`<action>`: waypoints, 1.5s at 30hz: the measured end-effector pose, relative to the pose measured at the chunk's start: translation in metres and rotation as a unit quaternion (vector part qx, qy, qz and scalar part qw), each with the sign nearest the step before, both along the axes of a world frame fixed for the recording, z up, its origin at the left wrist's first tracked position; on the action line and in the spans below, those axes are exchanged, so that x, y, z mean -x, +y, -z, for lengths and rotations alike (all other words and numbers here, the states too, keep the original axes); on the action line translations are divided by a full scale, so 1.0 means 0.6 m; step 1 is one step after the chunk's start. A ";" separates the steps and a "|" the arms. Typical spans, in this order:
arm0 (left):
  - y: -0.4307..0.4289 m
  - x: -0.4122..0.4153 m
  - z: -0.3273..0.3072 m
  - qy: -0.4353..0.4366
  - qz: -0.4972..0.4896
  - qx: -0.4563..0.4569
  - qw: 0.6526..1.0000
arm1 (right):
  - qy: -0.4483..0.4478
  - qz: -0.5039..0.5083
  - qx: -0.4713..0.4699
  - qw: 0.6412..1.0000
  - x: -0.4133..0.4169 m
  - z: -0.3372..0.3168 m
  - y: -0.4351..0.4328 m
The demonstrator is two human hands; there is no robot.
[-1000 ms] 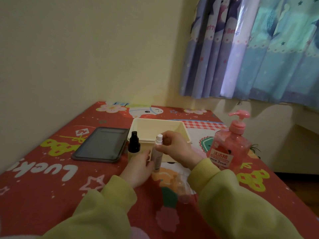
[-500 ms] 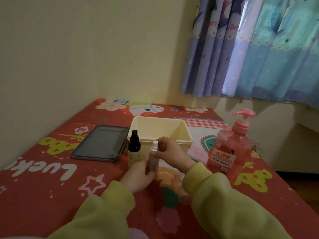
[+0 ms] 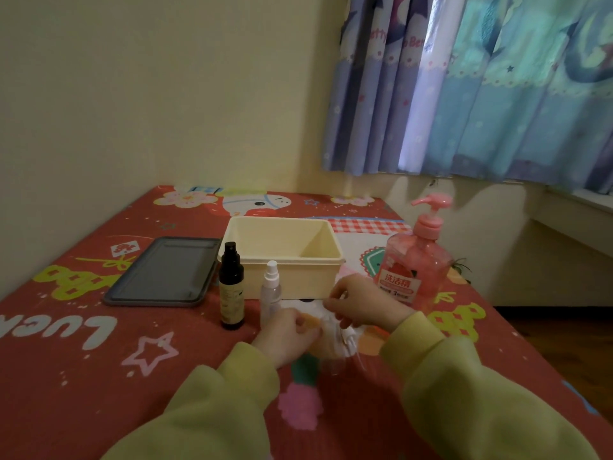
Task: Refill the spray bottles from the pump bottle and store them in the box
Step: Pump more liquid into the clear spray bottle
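Yellow-sleeved left hand (image 3: 288, 334) and right hand (image 3: 362, 303), curled, beside clear bottle (image 3: 271, 291)

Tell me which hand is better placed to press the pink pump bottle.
Probably the right hand: the pump bottle stands just beyond it, while the left hand is at the clear spray bottle.

Box (image 3: 298, 277): on the worktop (image 3: 83, 360), toward the back.
Tablet (image 3: 162, 272): lying flat, just left of the box.
Left spray bottle (image 3: 231, 287): standing before the box's left corner.
Right spray bottle (image 3: 271, 290): standing just beside it, before the box.
Pump bottle (image 3: 414, 263): standing right of the box.
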State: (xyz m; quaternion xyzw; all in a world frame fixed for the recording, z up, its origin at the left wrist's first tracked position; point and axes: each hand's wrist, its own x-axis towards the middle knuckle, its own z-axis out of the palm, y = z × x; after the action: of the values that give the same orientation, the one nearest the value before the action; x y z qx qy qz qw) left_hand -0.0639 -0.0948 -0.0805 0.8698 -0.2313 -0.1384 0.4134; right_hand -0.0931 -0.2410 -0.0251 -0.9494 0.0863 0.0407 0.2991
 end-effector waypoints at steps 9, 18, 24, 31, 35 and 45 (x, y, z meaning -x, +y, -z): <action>-0.040 0.009 0.017 0.012 -0.017 -0.011 1.000 | 0.015 0.023 -0.003 1.000 0.010 0.031 0.002; -0.063 0.023 -0.013 0.012 -0.107 0.155 0.982 | -0.159 0.035 0.059 0.985 0.027 -0.001 -0.006; -0.088 0.041 -0.071 0.045 -0.125 0.352 0.927 | -0.297 0.063 -0.030 0.952 0.053 -0.032 -0.011; -0.115 0.026 -0.114 -0.049 -0.058 0.351 0.933 | -0.372 0.059 -0.018 0.926 0.075 -0.094 -0.050; -0.132 0.010 -0.134 -0.121 -0.042 0.293 0.947 | -0.430 0.068 -0.058 0.899 0.079 -0.165 -0.078; -0.179 -0.007 -0.162 -0.211 -0.024 0.236 0.948 | -0.361 0.083 -0.107 0.923 -0.010 -0.270 -0.163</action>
State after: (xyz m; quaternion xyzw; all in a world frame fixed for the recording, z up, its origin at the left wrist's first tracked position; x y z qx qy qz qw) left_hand -0.0594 -0.2024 0.0168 0.7623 -0.3180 0.1171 0.5514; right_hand -0.0872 -0.3391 0.1370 -0.8514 0.0463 -0.3207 0.4124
